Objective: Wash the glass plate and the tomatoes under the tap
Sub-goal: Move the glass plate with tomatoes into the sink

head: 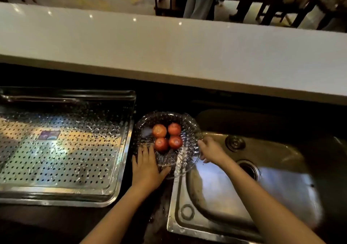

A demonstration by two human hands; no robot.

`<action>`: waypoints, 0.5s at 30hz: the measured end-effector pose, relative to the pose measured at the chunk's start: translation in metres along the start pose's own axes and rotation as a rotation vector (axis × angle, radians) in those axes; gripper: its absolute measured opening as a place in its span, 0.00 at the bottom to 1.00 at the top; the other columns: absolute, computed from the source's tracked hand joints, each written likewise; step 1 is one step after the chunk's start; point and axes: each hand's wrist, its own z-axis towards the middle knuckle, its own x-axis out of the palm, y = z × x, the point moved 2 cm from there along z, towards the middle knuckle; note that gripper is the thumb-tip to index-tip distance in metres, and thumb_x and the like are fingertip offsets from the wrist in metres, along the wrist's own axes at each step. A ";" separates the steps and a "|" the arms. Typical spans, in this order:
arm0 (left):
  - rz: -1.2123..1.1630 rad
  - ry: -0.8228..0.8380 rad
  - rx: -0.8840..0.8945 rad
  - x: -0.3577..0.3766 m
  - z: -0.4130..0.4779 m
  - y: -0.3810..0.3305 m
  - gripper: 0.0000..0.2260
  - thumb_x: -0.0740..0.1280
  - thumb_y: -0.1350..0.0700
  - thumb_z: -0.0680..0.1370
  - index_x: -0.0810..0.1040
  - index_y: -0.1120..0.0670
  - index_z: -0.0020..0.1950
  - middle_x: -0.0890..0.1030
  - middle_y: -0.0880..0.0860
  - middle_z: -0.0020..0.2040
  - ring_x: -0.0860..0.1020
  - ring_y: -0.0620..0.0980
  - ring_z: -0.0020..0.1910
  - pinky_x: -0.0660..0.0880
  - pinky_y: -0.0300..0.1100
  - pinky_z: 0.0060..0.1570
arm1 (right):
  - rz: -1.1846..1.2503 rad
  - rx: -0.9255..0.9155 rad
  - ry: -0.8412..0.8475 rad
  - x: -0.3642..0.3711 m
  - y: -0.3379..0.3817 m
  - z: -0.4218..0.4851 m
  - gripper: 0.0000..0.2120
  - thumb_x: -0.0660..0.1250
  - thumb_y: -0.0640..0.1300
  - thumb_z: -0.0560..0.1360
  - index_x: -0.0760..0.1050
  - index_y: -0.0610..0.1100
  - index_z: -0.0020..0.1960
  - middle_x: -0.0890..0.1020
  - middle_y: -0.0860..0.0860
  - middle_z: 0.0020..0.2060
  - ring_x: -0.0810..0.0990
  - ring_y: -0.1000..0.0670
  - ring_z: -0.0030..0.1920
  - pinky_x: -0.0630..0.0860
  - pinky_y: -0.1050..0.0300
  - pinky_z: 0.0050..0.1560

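**A:** The left hand [145, 166] lies flat on the near rim of the plate [187, 161], on the side away from the sink [216, 191]. Its fingers are straight and spread. I can't tell whether the thumb hooks under the glass.

**B:** And the other one?

**A:** The right hand [210, 150] curls round the rim on the sink side and pinches the glass.

**B:** Why both hands?

**A:** My guess is that the glass looks wet and slippery. One hand steadies it from above while the other gets a real hold, so it can be carried level.

**B:** Where does the plate sit?

**A:** Just left of the sink on the dark counter, with its right edge reaching over the sink's left rim. Four tomatoes [159, 130] are bunched in the middle, touching one another, which should stop them rolling.

**B:** Has the washing started?

**A:** Probably not the tomatoes. No tap or running water shows, so I'd say the plate is at the start or the end of a move.

**B:** Anything else nearby?

**A:** Further left of the sink there is a perforated metal tray [62, 159], beaded with drops. The drain [248, 169] lies inside the basin. A pale ledge [169, 56] runs behind the sink.
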 end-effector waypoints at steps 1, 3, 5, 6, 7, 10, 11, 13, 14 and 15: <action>0.054 -0.010 0.010 0.002 -0.001 0.001 0.43 0.56 0.33 0.74 0.38 0.57 0.76 0.40 0.57 0.78 0.38 0.55 0.76 0.37 0.53 0.72 | 0.053 -0.008 -0.010 0.003 0.000 0.001 0.18 0.55 0.48 0.80 0.65 0.36 0.63 0.76 0.45 0.36 0.78 0.50 0.29 0.74 0.59 0.25; 0.081 -0.034 0.024 0.006 -0.002 0.003 0.43 0.53 0.32 0.74 0.37 0.57 0.76 0.39 0.57 0.77 0.37 0.54 0.76 0.34 0.52 0.71 | 0.109 -0.046 -0.034 0.007 -0.001 0.001 0.14 0.54 0.47 0.81 0.67 0.38 0.58 0.74 0.47 0.32 0.76 0.51 0.27 0.74 0.60 0.24; 0.069 -0.058 0.035 0.009 -0.003 0.005 0.43 0.52 0.32 0.74 0.38 0.57 0.76 0.39 0.56 0.77 0.36 0.54 0.76 0.31 0.50 0.70 | 0.146 -0.080 -0.062 0.013 -0.001 0.000 0.10 0.54 0.47 0.81 0.67 0.40 0.53 0.75 0.46 0.28 0.75 0.50 0.24 0.72 0.61 0.22; 0.074 -0.055 0.039 0.010 -0.003 0.005 0.42 0.52 0.32 0.74 0.38 0.57 0.76 0.39 0.56 0.77 0.36 0.53 0.76 0.31 0.49 0.69 | 0.179 -0.088 -0.082 0.016 0.000 -0.001 0.09 0.53 0.47 0.81 0.67 0.41 0.51 0.75 0.45 0.28 0.74 0.49 0.23 0.70 0.61 0.21; 0.068 -0.060 0.038 0.011 -0.003 0.005 0.42 0.52 0.32 0.74 0.38 0.57 0.76 0.39 0.56 0.77 0.36 0.53 0.76 0.30 0.49 0.69 | 0.238 -0.088 -0.093 0.018 0.000 -0.002 0.09 0.53 0.46 0.81 0.67 0.41 0.51 0.75 0.45 0.28 0.73 0.50 0.23 0.68 0.61 0.20; 0.046 -0.089 0.039 0.012 -0.002 0.007 0.43 0.53 0.32 0.74 0.39 0.57 0.76 0.40 0.56 0.77 0.36 0.53 0.75 0.30 0.48 0.69 | 0.466 -0.088 -0.117 0.026 0.000 -0.004 0.09 0.51 0.42 0.82 0.67 0.39 0.48 0.74 0.45 0.29 0.69 0.54 0.20 0.65 0.64 0.20; 0.031 -0.099 0.034 0.012 -0.003 0.007 0.44 0.53 0.32 0.73 0.39 0.57 0.76 0.40 0.57 0.77 0.35 0.53 0.75 0.30 0.48 0.69 | 0.526 -0.093 -0.132 0.029 0.000 -0.005 0.09 0.51 0.41 0.82 0.67 0.39 0.46 0.73 0.45 0.29 0.67 0.55 0.19 0.64 0.64 0.20; -0.016 -0.141 0.014 0.011 -0.005 0.009 0.44 0.55 0.32 0.73 0.39 0.57 0.76 0.39 0.56 0.77 0.35 0.52 0.75 0.31 0.48 0.68 | 0.596 -0.112 -0.166 0.031 -0.003 -0.008 0.10 0.51 0.39 0.81 0.67 0.41 0.43 0.72 0.46 0.27 0.66 0.56 0.18 0.64 0.63 0.20; -0.063 -0.169 0.002 0.010 -0.006 0.010 0.44 0.57 0.33 0.73 0.40 0.56 0.76 0.38 0.55 0.77 0.35 0.52 0.75 0.33 0.48 0.69 | 0.610 -0.119 -0.183 0.031 -0.005 -0.009 0.11 0.51 0.38 0.81 0.68 0.42 0.42 0.72 0.47 0.26 0.66 0.56 0.17 0.64 0.63 0.20; -0.131 -0.199 -0.003 0.009 -0.008 0.011 0.42 0.59 0.36 0.75 0.41 0.56 0.76 0.38 0.55 0.77 0.35 0.51 0.75 0.36 0.49 0.70 | 0.616 -0.123 -0.196 0.031 -0.007 -0.011 0.12 0.51 0.37 0.81 0.68 0.43 0.42 0.72 0.47 0.25 0.66 0.56 0.17 0.64 0.64 0.20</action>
